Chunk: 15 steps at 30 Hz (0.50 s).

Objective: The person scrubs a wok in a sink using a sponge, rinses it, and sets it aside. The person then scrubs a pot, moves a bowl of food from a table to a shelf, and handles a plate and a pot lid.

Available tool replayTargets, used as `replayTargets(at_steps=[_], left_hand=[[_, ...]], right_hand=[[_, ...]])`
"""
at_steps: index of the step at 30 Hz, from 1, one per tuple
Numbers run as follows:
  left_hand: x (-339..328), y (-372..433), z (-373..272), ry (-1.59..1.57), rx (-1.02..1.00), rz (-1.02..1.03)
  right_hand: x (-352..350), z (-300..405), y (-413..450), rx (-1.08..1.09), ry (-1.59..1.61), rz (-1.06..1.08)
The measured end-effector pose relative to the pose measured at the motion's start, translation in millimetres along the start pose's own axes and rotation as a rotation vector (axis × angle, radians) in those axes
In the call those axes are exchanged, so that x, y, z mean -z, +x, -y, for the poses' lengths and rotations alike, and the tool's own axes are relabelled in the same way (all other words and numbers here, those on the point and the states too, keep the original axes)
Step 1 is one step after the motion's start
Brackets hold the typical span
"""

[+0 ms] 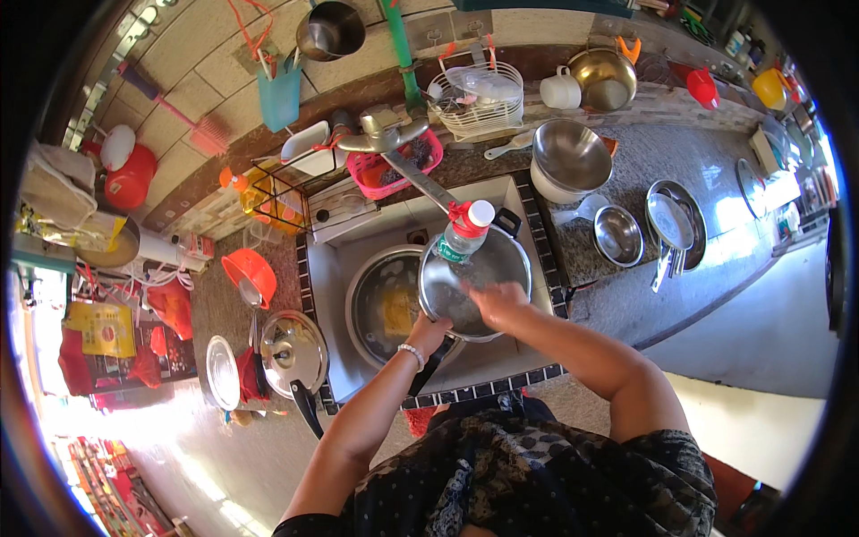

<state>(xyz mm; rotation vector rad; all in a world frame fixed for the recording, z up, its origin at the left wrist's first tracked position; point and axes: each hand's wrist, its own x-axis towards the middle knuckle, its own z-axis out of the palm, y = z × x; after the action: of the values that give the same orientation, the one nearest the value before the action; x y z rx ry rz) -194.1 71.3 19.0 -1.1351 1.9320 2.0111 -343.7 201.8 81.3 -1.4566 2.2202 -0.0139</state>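
My left hand (429, 334), with a beaded bracelet at the wrist, grips the near-left rim of a metal pressure cooker pot (513, 258) with black handles. My right hand (500, 305) reaches over the pot's near-right side; its fingers are inside the rim, and whether they hold anything is unclear. A cut plastic bottle with a white cap (480, 213) is tied to the spout of the faucet (419, 173), above the pot. Partly beneath the pot, a metal basin (359, 322) of water holds a yellow cloth or sponge (398, 312). Both stand in the sink (329, 335).
The pressure cooker lid (295, 346) and a red-orange strainer or bowl (258, 275) lie on the left counter. Metal bowls (574, 158) and pans (694, 228) are on the right. Behind the sink sit a pink basket (366, 176) and a dish soap bottle (265, 198).
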Motion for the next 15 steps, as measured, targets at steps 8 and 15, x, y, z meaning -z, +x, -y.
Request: replayTargets(at_steps=[8,15], left_hand=[[-12.9,6.9,23.0,0.126,0.005,-0.247],[-6.1,-25.9,3.4,-0.065,0.051,-0.293]], right_hand=[[-35.2,-35.8,9.3,-0.24,-0.177,0.016],[-7.9,-13.4,13.6,-0.058,0.281,0.674]])
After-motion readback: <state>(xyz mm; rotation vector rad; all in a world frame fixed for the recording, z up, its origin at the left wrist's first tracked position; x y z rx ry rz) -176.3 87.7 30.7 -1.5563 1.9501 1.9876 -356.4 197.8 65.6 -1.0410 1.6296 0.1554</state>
